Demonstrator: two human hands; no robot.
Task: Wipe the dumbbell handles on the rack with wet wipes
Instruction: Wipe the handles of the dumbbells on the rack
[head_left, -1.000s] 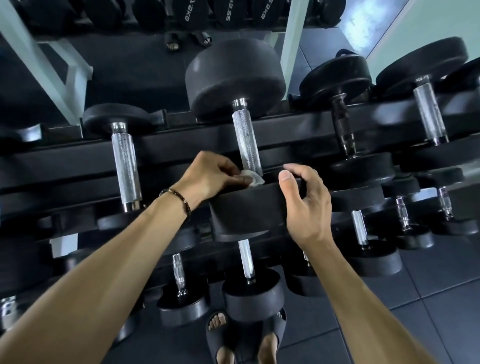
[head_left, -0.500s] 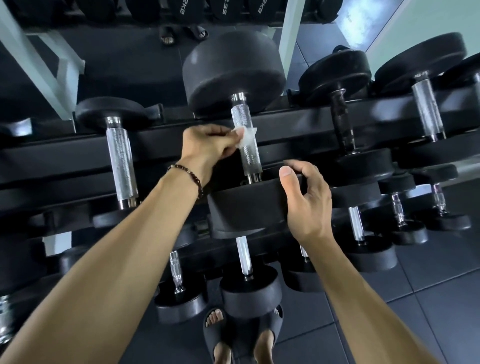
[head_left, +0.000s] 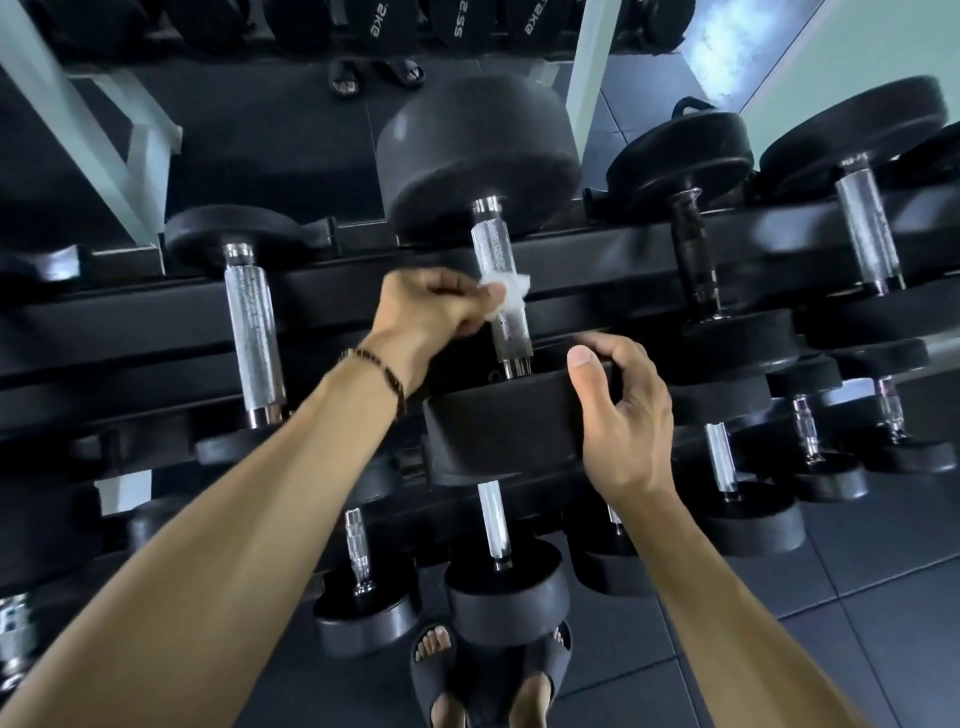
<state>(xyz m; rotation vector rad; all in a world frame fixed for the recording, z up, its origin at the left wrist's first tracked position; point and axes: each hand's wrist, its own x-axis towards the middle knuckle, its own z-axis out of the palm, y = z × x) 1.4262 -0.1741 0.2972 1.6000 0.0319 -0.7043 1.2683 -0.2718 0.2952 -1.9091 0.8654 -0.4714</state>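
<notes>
A large black dumbbell lies on the top tier of the rack (head_left: 332, 291), its knurled chrome handle (head_left: 493, 244) pointing towards me. My left hand (head_left: 434, 306) pinches a crumpled white wet wipe (head_left: 506, 291) against the middle of that handle. My right hand (head_left: 623, 410) grips the rim of the near weight head (head_left: 498, 426), thumb on its top edge. The lower part of the handle shows bare below the wipe.
More dumbbells flank it: a chrome-handled one (head_left: 254, 332) to the left, a black-handled one (head_left: 691, 260) and another chrome one (head_left: 867, 228) to the right. Smaller dumbbells (head_left: 493, 525) fill the lower tiers. My sandalled feet (head_left: 488, 675) stand on the dark tiled floor.
My left hand slid the wipe up the handle from its lower end near the weight head to about the middle. My right hand stayed on the weight head.
</notes>
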